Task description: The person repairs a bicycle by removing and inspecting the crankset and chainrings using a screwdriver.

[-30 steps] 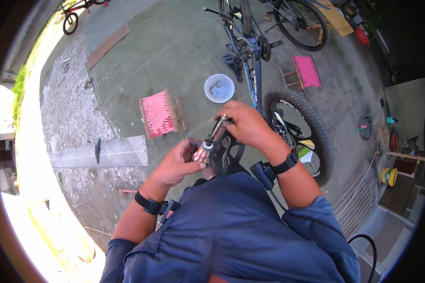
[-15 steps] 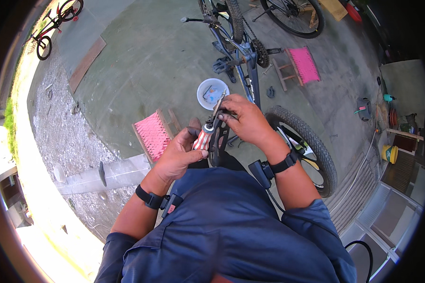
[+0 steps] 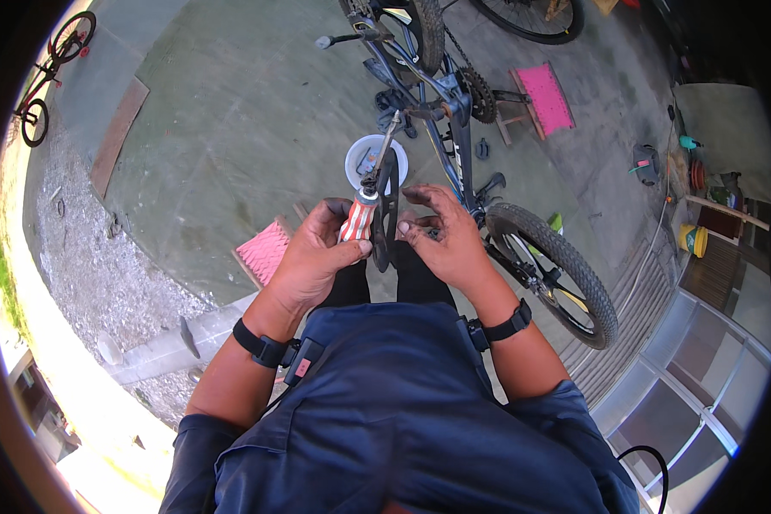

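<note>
My left hand is closed round a red-and-white striped handle with a grey collar. From the collar a slim metal shaft points away from me. Just right of the handle is a long, black, curved piece; I cannot make out its kind, or whether my left fingers touch it. My right hand is beside it, thumb and forefinger apart, with nothing visible between them. Beyond my hands stands a dark blue bicycle frame with a chainring. A white bowl with small blue items sits on the ground behind the shaft.
A bicycle wheel lies close to my right forearm. Low stools with pink woven seats stand left and right. A brown board lies at left; a yellow bucket is far right.
My right hand has let go near the shaft's tip and drawn back toward me, its fingers parting. The striped handle has shifted slightly left and away; the view has shifted too.
</note>
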A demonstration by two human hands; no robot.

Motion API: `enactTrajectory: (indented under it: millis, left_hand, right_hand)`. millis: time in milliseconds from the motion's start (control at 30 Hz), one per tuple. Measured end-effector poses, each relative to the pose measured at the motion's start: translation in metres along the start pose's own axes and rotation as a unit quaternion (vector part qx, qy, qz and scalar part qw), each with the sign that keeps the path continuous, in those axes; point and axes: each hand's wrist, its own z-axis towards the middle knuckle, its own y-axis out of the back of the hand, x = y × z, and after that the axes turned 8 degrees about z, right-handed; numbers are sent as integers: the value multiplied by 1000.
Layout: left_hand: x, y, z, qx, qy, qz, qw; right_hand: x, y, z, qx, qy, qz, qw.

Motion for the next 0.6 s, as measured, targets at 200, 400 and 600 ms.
enactTrajectory:
  millis: [200, 400, 600]
  left_hand:
    - [-6, 8, 30, -34, -10, -38, 999]
    - [-7, 5, 53, -37, -1, -58, 998]
    - [-6, -5, 73, -45, 9, -73, 996]
  right_hand:
    - [-7, -16, -9, 50, 3, -36, 998]
    - [-23, -21, 10, 25, 33, -127, 991]
    - [-41, -10, 23, -15, 100, -168, 980]
